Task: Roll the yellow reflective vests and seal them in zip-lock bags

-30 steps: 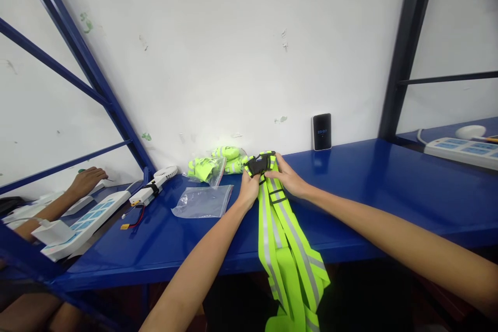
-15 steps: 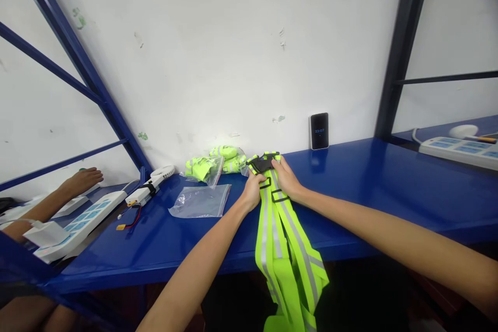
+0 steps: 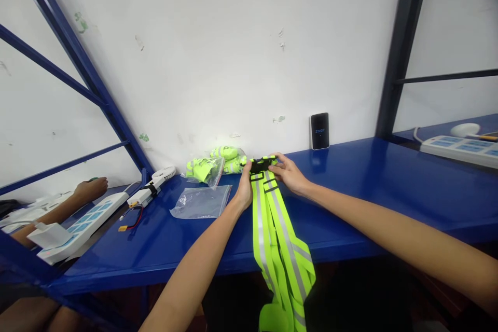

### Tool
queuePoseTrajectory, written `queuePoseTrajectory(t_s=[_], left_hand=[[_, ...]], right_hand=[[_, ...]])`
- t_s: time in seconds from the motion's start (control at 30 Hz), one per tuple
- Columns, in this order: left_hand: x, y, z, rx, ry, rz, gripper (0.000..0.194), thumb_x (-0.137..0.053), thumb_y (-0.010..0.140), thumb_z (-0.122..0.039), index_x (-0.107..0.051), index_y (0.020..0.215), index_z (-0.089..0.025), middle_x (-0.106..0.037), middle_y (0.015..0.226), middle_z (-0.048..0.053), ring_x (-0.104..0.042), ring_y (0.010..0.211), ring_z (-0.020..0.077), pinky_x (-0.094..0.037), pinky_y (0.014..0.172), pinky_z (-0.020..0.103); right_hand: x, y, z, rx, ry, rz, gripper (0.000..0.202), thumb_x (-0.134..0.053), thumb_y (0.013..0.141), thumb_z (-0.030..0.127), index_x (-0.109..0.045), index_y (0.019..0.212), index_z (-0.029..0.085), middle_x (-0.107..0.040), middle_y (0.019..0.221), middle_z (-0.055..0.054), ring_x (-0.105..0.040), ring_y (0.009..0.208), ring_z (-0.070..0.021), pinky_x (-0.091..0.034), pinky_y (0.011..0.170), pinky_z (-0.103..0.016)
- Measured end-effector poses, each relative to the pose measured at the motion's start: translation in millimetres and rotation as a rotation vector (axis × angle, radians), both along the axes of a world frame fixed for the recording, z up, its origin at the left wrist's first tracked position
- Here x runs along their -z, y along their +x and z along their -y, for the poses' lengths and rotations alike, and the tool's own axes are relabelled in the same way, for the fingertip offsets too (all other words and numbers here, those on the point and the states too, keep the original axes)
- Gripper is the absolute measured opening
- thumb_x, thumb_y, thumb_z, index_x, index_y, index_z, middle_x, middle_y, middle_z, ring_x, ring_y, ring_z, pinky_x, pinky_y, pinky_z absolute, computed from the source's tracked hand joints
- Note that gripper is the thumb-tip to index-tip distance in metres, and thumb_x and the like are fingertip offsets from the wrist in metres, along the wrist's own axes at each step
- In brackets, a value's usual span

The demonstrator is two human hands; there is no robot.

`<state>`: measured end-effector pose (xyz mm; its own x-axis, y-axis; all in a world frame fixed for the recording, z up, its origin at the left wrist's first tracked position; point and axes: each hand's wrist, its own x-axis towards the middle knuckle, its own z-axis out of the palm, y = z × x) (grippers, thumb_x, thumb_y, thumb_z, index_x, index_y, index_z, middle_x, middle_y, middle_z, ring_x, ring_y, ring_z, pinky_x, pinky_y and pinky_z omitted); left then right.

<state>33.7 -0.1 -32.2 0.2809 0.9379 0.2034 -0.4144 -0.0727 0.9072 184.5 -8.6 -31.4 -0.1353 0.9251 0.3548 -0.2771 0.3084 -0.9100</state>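
Note:
A neon yellow-green reflective strap vest (image 3: 286,233) with silver stripes hangs from my hands over the front edge of the blue table (image 3: 350,192). At its top end is a black plastic buckle (image 3: 260,166), with black strap sliders just below. My left hand (image 3: 245,187) grips the buckle's left end, thumb up against it. My right hand (image 3: 288,174) pinches the right end of the buckle and the strap there. Just left of my left hand lies a clear zip bag (image 3: 201,202), flat on the table. The undersides of both hands' fingers are partly hidden.
Bagged yellow-green vests (image 3: 206,168) lie against the wall. A dark clock display (image 3: 319,131) stands right of them. At left are a white fan (image 3: 164,172), a wired connector (image 3: 130,227), a power strip (image 3: 87,223) and another person's hand (image 3: 91,187).
The buckle end has levelled out between my hands, and my right fingers have shifted along its right end. The hanging straps have swung slightly left. The other person's hand has moved slightly.

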Motion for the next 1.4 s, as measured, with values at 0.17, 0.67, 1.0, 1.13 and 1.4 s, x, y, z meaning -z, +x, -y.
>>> queuePoseTrajectory(t_s=[0.17, 0.67, 1.0, 1.13, 1.4], left_hand=[[-2.2, -7.3, 0.8, 0.109, -0.168, 0.017, 0.049, -0.064, 0.073, -0.056, -0.065, 0.097, -0.013, -0.072, 0.09, 0.01, -0.067, 0.097, 0.0317, -0.051, 0.089, 0.043], [15.2, -13.6, -20.2, -0.152, 0.22, -0.068, 0.059, -0.078, 0.07, -0.033, -0.055, 0.124, -0.023, -0.066, 0.115, 0.007, -0.061, 0.11, 0.0259, -0.046, 0.098, 0.04], [17.0, -6.9, -13.2, -0.015, 0.105, -0.083, 0.055, -0.072, 0.075, -0.037, -0.049, 0.124, -0.028, -0.063, 0.114, 0.004, -0.063, 0.102, 0.0238, -0.05, 0.091, 0.039], [7.3, -5.7, -1.1, 0.153, -0.118, -0.119, 0.048, -0.064, 0.078, -0.051, -0.051, 0.118, -0.029, -0.066, 0.101, 0.004, -0.066, 0.083, 0.0227, -0.054, 0.077, 0.041], [6.1, -2.3, -4.7, 0.055, -0.002, 0.116, 0.061, -0.08, 0.066, -0.026, -0.052, 0.12, -0.021, -0.069, 0.094, 0.003, -0.067, 0.088, 0.0208, -0.05, 0.09, 0.039]], right_hand=[[3.2, -0.4, -3.3, 0.05, 0.016, -0.011, 0.018, -0.067, 0.062, 0.02, -0.065, 0.08, 0.019, -0.068, 0.094, -0.002, -0.062, 0.076, -0.0165, -0.049, 0.071, -0.03], [-17.8, 22.3, 1.3, -0.128, -0.004, 0.263, 0.06, -0.066, 0.079, 0.026, -0.049, 0.136, 0.031, -0.066, 0.104, -0.003, -0.064, 0.094, -0.0208, -0.054, 0.084, -0.037], [-9.6, 21.3, -5.0, 0.001, 0.178, 0.278, 0.05, -0.064, 0.075, 0.024, -0.062, 0.124, 0.026, -0.067, 0.105, -0.003, -0.062, 0.086, -0.0195, -0.052, 0.068, -0.029], [-4.0, 21.3, -11.6, 0.063, 0.214, 0.23, 0.031, -0.062, 0.069, 0.018, -0.074, 0.097, 0.021, -0.072, 0.1, -0.003, -0.063, 0.099, -0.0235, -0.047, 0.092, -0.037], [-5.7, 17.2, -9.3, 0.002, 0.105, 0.065, 0.021, -0.066, 0.069, 0.026, -0.076, 0.086, 0.018, -0.06, 0.13, -0.009, -0.052, 0.122, -0.0304, -0.042, 0.1, -0.041]])
